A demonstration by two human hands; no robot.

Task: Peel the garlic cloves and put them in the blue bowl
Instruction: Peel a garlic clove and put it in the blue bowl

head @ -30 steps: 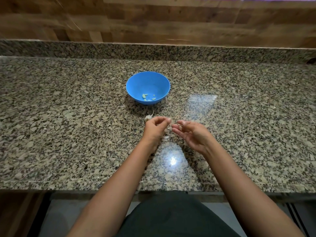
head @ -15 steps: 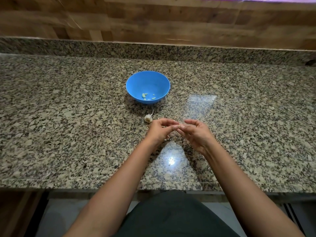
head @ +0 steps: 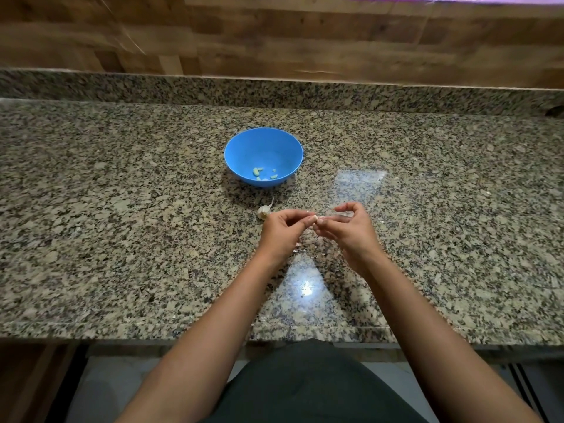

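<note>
1. While both hands hover over the speckled stone counter (head: 122, 224), I see them meet fingertip to fingertip above its near middle, on my side of the bowl.
2. The left hand (head: 282, 232) has its fingers curled and pinches one end of a small pale garlic clove (head: 317, 219) between thumb and fingertips.
3. The right hand (head: 351, 230) grips the other end of the same clove. Its thumb and forefinger are bent into a loop, and the other fingers are curled beneath.
4. The clove sits in the air between the two hands, clear of the counter. I cannot tell how much skin is on it.
5. The blue bowl (head: 265, 148) stands upright on the counter beyond the hands and apart from them.
6. Several peeled cloves (head: 258, 171) lie in the bottom of the bowl, toward its near side.
7. A piece of garlic bulb (head: 263, 211) with a papery tail lies on the counter between the bowl and the left hand, just beside the knuckles. I cannot tell whether it touches them.
8. A bright patch of glare (head: 306, 290) shines on the polished stone between the two forearms.
9. A wooden wall (head: 274, 41) rises behind the counter's raised back edge, and dark clothing (head: 305, 386) fills the bottom of the view below the front edge.
</note>
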